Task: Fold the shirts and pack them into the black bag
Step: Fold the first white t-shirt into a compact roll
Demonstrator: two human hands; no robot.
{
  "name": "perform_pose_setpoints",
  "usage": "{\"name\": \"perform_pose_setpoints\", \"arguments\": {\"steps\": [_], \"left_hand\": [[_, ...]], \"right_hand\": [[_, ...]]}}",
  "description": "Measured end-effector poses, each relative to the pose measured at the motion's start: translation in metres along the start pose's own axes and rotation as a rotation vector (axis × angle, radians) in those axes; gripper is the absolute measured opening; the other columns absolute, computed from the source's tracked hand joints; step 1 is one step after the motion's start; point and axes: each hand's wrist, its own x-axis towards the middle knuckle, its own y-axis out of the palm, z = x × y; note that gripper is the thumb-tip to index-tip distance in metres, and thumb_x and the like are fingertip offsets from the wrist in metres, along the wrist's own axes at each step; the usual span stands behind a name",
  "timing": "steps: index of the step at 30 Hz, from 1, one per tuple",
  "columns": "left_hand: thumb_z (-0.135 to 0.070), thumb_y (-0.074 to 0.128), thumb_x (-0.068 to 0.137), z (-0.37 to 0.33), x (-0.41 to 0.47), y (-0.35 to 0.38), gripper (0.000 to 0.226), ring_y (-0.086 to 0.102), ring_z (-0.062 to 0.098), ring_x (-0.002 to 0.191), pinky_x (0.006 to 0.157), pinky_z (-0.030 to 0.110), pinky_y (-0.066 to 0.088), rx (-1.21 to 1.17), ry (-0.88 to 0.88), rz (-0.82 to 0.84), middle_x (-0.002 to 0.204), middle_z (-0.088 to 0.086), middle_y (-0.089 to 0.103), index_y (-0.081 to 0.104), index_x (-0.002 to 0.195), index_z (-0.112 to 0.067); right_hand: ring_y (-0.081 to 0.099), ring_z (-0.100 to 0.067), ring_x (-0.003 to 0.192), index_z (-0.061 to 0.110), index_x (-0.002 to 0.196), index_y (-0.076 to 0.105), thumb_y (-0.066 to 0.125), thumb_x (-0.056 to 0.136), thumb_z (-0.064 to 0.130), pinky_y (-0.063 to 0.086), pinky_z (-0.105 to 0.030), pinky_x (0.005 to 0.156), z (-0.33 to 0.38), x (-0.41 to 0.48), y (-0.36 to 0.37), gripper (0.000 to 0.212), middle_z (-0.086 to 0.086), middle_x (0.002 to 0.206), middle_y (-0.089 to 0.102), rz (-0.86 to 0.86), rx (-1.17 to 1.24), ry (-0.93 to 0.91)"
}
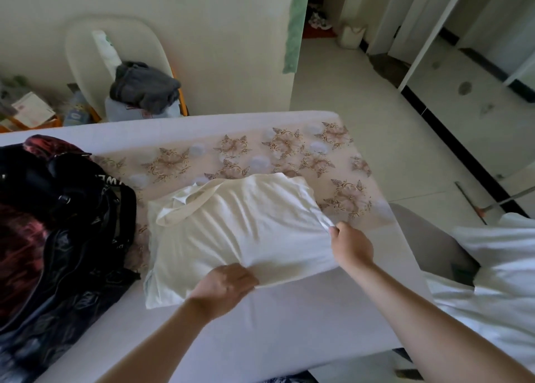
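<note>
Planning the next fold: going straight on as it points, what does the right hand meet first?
Probably the crumpled cream-white fabric shirt itself, whose edge the right hand pinches.

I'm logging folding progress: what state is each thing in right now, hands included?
white shirt: partly folded, lying on the bed, not yet packed.
black bag: slumped left of the shirt; open or closed unclear.
left hand: grips the shirt's near edge.
right hand: pinches the shirt's right edge.
grey garment: crumpled, beyond the bed.
</note>
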Motion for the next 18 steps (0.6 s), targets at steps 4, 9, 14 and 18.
{"name": "perform_pose_setpoints", "arguments": {"steps": [4,9,14,18], "left_hand": [[-0.027,0.055,0.096,-0.006,-0.011,-0.008,0.011,0.058,0.018,0.079,0.061,0.032,0.052,0.023,-0.156,-0.018,0.084,-0.007,0.057,0.065,0.092,-0.025],[-0.003,0.057,0.084,0.002,-0.053,-0.03,0.024,0.053,0.034,0.093,0.075,0.047,0.048,0.146,-0.954,-0.32,0.1,0.008,0.057,0.062,0.105,-0.013],[-0.025,0.069,0.084,0.001,-0.083,-0.055,0.025,0.049,0.036,0.103,0.089,0.047,0.04,0.004,-1.43,-0.157,0.107,0.012,0.056,0.061,0.104,-0.012],[-0.015,0.062,0.081,0.001,-0.076,-0.071,0.011,0.058,0.032,0.081,0.066,0.035,0.041,-0.286,-1.5,-0.276,0.07,0.0,0.055,0.057,0.072,-0.018]], "right_hand": [[0.056,-0.031,0.104,0.018,0.119,0.052,0.065,0.083,0.017,0.045,-0.04,0.083,0.0,-0.011,0.011,0.039,-0.009,0.114,0.057,-0.033,-0.302,-0.144],[0.053,-0.032,0.11,0.016,0.123,0.058,0.069,0.068,0.015,0.043,-0.042,0.092,0.049,-0.058,0.038,0.056,-0.008,0.123,0.05,-0.081,-0.154,-0.771],[0.007,-0.023,0.153,0.014,0.158,0.01,0.056,0.079,0.017,0.013,-0.043,0.122,0.085,-0.095,0.068,0.091,-0.003,0.165,0.001,0.317,-0.416,-0.965],[0.068,-0.02,0.113,-0.002,0.141,0.045,0.033,0.07,0.005,0.057,-0.028,0.082,0.081,-0.099,0.086,0.072,-0.012,0.131,0.064,0.186,-0.427,-1.038]]}}
